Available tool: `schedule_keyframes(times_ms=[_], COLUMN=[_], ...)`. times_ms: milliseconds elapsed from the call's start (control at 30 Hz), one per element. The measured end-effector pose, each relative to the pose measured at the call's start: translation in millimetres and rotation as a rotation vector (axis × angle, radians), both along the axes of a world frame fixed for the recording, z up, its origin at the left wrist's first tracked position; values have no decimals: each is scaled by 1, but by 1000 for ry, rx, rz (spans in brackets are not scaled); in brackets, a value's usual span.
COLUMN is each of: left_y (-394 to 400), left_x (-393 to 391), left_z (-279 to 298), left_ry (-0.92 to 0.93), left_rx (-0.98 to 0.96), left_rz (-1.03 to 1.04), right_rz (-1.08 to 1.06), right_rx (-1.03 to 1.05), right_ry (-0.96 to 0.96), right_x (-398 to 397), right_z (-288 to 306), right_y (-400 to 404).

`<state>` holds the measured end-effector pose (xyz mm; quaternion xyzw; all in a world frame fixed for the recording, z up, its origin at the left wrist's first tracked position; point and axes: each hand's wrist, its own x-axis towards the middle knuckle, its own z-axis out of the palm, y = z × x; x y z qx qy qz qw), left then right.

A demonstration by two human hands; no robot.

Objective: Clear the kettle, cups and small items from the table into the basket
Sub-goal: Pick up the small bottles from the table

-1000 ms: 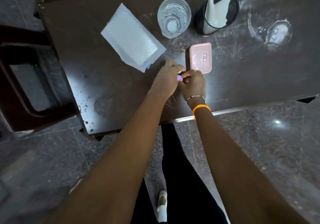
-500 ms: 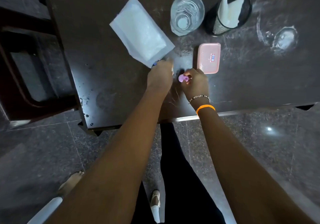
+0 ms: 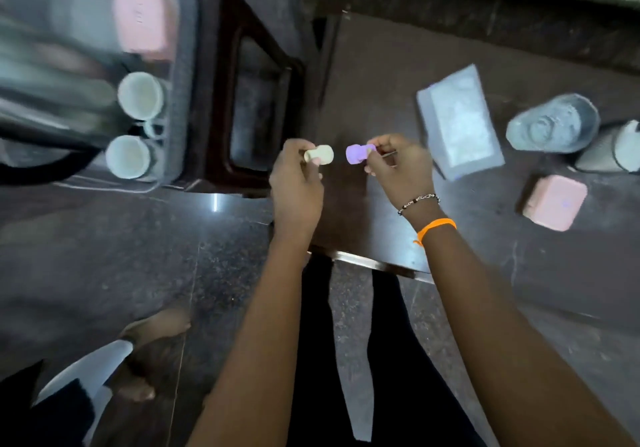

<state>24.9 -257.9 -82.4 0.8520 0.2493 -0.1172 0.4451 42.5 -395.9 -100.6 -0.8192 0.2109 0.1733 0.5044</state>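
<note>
Head view: a cream piece (image 3: 320,154) and a purple piece (image 3: 356,153) were pinched in the left hand (image 3: 296,183) and right hand (image 3: 401,166), carriage to the basket (image 3: 180,66) at their left being judged next.

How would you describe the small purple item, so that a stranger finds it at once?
Start at the dark table, then find the right hand, the one with the orange wristband. It pinches the small purple item. The left hand holds a similar item, but cream.
</note>
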Motion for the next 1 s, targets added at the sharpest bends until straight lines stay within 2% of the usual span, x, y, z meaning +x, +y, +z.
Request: schedule_keyframes(times_ms=[100, 233, 400, 567, 733, 867, 1000], left_y=[63, 137, 196, 205, 208, 204, 203], left_x=[15, 37, 71, 96, 116, 120, 114], left_z=[27, 52, 59, 49, 33, 25, 24], left_ry=[-90, -179, -196, -179, -41, 16, -15], left_rx=[5, 110, 136, 189, 243, 249, 261], left_rz=[124, 233, 282, 192, 171, 122, 129], right_rz=[93, 161, 166, 185, 237, 209, 226], right_rx=[45, 125, 210, 72, -36, -21, -40], right_ry=[-66, -121, -132, -144, -143, -112, -125], right_x=[25, 53, 93, 121, 122, 119, 114], right_z=[19, 35, 46, 42, 35, 32, 32], right_y=[64, 142, 218, 249, 264, 264, 256])
